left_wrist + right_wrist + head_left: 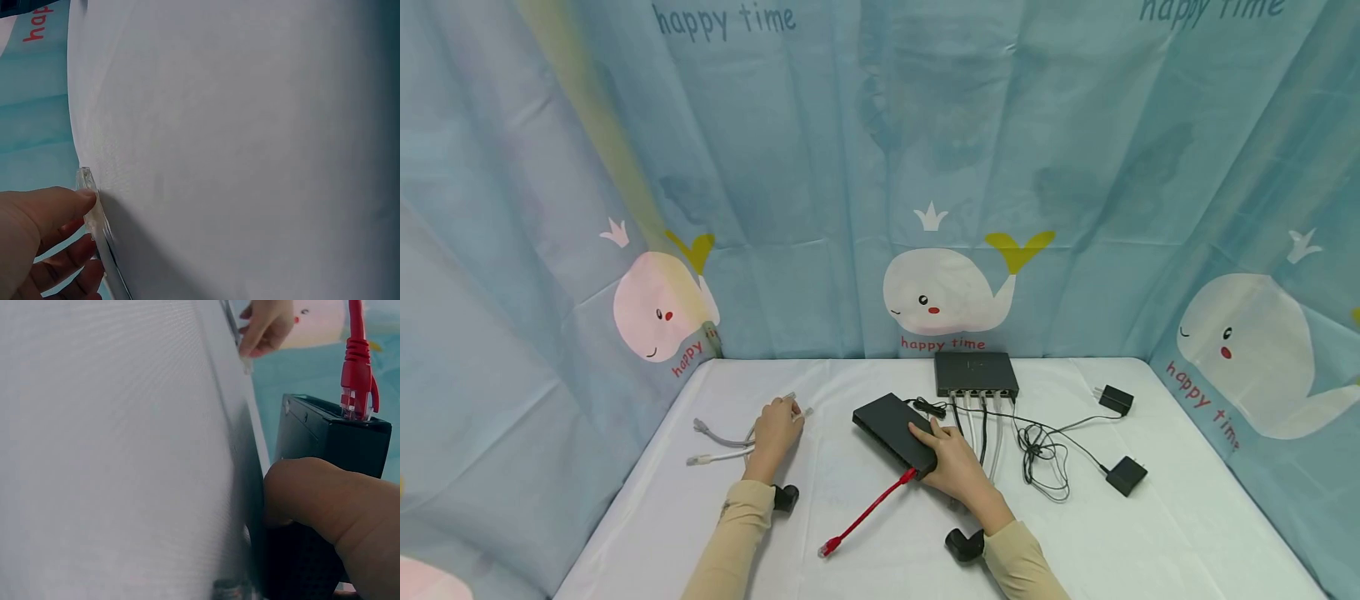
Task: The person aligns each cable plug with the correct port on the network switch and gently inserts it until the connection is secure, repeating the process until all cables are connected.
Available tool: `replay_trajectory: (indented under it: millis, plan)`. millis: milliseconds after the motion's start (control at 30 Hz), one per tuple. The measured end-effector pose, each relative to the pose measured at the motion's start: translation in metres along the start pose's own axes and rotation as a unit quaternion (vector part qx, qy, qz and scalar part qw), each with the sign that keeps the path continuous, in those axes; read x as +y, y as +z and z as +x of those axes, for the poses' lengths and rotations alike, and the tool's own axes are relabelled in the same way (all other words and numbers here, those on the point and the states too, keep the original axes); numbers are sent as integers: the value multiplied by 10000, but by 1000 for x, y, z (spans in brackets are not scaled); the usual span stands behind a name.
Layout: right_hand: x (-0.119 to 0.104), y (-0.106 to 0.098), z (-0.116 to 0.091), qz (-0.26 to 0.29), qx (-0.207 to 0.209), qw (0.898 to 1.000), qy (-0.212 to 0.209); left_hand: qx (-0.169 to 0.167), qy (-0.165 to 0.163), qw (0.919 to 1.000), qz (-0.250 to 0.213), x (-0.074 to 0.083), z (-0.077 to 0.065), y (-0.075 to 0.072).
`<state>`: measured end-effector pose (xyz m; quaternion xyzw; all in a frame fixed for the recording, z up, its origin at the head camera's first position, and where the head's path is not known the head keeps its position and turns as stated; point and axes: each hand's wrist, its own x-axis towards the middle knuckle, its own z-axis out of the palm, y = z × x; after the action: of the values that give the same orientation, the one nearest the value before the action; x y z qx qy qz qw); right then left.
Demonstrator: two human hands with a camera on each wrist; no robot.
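Note:
In the head view my left hand (777,435) is at the left of the table, among short grey and white network cables. Its thumb and fingers pinch a network cable's clear plug (93,215), close over the tabletop in the left wrist view. My right hand (957,468) grips one end of a black network switch (889,427), tilted near the table's middle. A short red network cable (874,506) has one plug in the switch's end port (357,414); its other plug points toward the front. A grey cable (724,438) and a white cable (721,456) reach out left of my left hand.
A second black network switch (976,372) stands at the back edge, with several cables running forward from its ports. To its right lie a coiled black cord (1040,450) and two black power adapters (1116,400). A printed blue curtain (820,292) surrounds the white table (647,533).

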<state>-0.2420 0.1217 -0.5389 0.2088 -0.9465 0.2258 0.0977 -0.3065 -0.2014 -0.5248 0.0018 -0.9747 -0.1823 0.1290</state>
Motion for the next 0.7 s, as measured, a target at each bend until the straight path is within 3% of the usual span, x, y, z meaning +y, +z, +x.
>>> replay_trajectory:
  millis: [267,533,700]
  plan:
    - [0,-1,0,6,-19,10000,-9,160,118,9997,-117,5,-5,-3]
    - [0,-1,0,-34,-19,10000,-25,169,8,9991,-399,11,-11,-10]
    - [0,-1,0,-34,-15,10000,-25,404,226,9975,-539,9,-16,-12]
